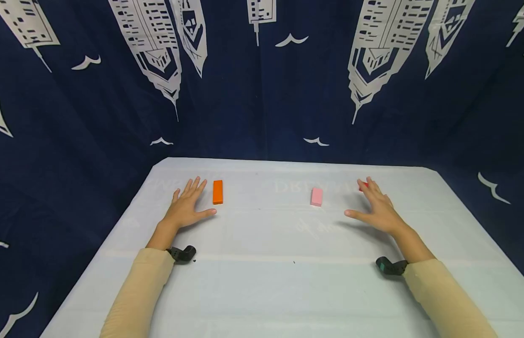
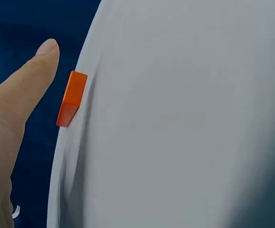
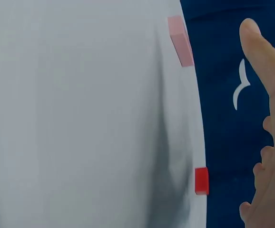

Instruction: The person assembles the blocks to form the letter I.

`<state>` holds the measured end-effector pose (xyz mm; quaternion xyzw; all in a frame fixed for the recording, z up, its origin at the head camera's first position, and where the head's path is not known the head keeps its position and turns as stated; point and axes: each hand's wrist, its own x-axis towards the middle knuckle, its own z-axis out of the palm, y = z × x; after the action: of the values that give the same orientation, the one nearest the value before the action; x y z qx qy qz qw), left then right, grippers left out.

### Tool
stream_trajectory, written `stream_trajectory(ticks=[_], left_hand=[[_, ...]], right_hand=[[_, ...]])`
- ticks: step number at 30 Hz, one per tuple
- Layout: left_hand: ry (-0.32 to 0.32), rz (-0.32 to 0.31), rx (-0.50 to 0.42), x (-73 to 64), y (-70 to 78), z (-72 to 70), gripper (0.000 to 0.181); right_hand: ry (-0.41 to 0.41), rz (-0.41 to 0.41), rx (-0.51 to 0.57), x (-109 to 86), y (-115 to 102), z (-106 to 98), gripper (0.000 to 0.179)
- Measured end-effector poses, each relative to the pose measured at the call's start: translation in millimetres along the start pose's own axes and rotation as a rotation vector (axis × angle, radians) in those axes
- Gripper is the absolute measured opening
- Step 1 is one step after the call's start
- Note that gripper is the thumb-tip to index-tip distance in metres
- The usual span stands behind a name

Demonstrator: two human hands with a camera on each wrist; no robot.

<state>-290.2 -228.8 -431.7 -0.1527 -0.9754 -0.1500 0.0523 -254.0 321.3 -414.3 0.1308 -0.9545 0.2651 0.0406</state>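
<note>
An orange block (image 1: 217,192) lies lengthwise near the far left of the table, also seen in the left wrist view as an orange block (image 2: 72,99). Just left of it my left hand (image 1: 186,206) is spread, thumb apart, holding nothing. A pink block (image 1: 316,196) rests right of the middle. My right hand (image 1: 377,209) hovers further right, fingers spread and nothing in its grasp. Behind its fingertips a red block (image 1: 363,187) is mostly hidden in the head view. The right wrist view shows the red block (image 3: 201,181) and the pink block (image 3: 181,41) apart from the hand.
A white-covered table (image 1: 262,291) spans the front, with faint lettering near its far side. Dark blue cloth (image 1: 262,103) with white building and bird prints hangs behind. Each wrist wears a small black camera, the left one (image 1: 183,254) close above the tabletop.
</note>
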Motion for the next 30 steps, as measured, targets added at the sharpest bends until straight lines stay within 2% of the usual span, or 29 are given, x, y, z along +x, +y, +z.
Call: stream_trajectory(ticks=[5,11,30], left_hand=[[0.003,0.007,-0.031,3.7,0.0,3.1,0.104],[0.009,0.013,-0.027,7.0,-0.2,3.7,0.103],[0.008,0.030,-0.042,16.2,3.2,7.4,0.098]], right_hand=[[-0.009,-0.014,0.019,6.5,-5.3,8.6,0.104],[-0.004,-0.029,0.049,18.2,-10.8,19.6,0.099],[-0.048,0.000,0.037,41.5,-29.7,47.0,0.086]])
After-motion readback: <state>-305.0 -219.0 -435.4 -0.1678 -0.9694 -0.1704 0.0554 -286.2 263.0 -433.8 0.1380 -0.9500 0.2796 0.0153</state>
